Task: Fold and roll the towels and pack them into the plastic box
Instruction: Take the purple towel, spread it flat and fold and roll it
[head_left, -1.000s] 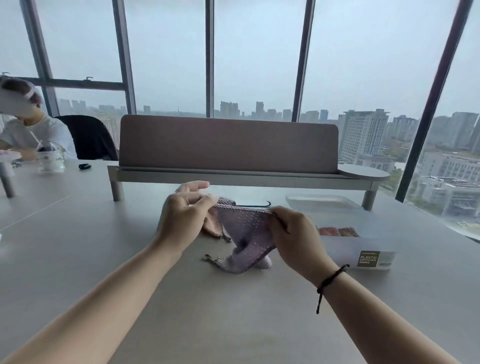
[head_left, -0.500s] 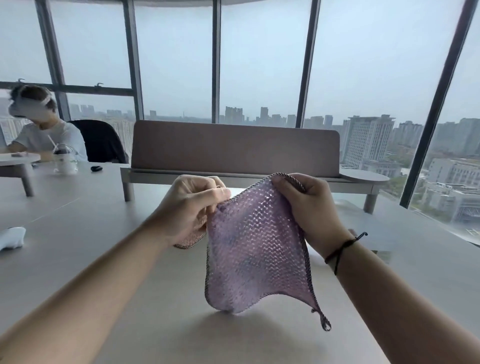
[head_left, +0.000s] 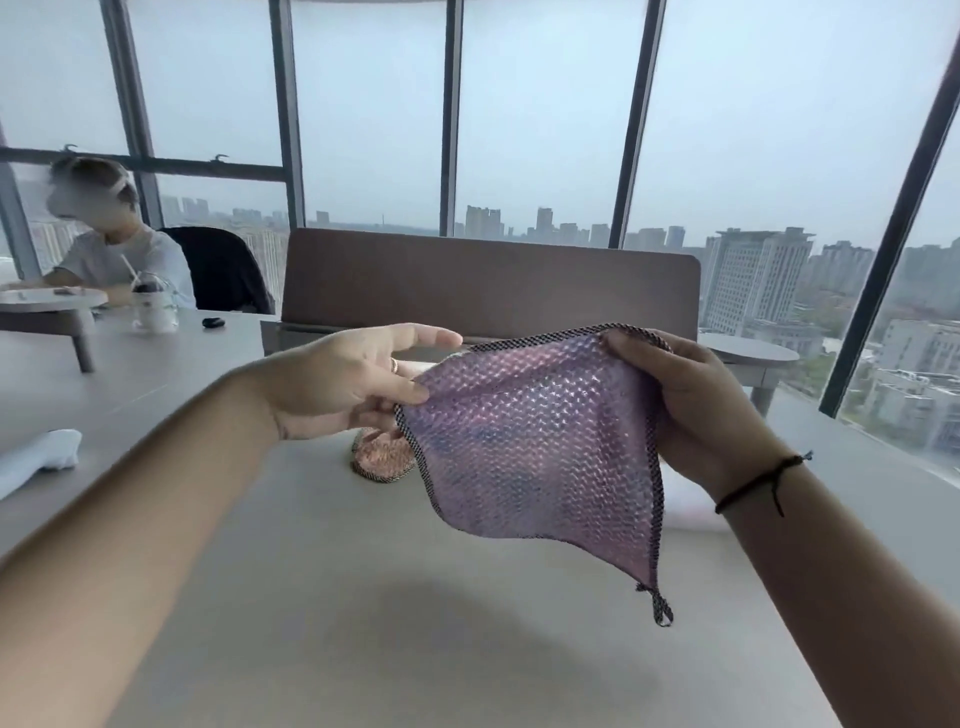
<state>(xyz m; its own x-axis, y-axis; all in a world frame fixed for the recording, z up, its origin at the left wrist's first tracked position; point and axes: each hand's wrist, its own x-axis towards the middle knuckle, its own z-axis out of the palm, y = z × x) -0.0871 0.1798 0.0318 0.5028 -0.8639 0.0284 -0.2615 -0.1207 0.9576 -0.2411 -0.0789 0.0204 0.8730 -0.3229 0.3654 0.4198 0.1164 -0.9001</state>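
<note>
I hold a purple mesh towel (head_left: 535, 447) with a dark checked border spread out in the air above the grey table (head_left: 363, 623). My left hand (head_left: 353, 382) pinches its left corner between thumb and fingers. My right hand (head_left: 675, 400) grips the upper right corner. A hanging loop dangles from the towel's lowest corner. A pink-orange towel (head_left: 382, 460) lies crumpled on the table behind the purple one. The plastic box is hidden behind the towel and my right arm.
A brown desk divider (head_left: 488, 280) on a raised shelf runs across the table's far side. A white cloth (head_left: 41, 460) lies at the left edge. Another person (head_left: 119, 249) sits at the far left with a lidded cup (head_left: 153, 306) and a small black object (head_left: 213, 322).
The towel went from bunched on the table to lifted and spread wide. My hands have moved apart, the left sliding to the left corner. The view tilted up.
</note>
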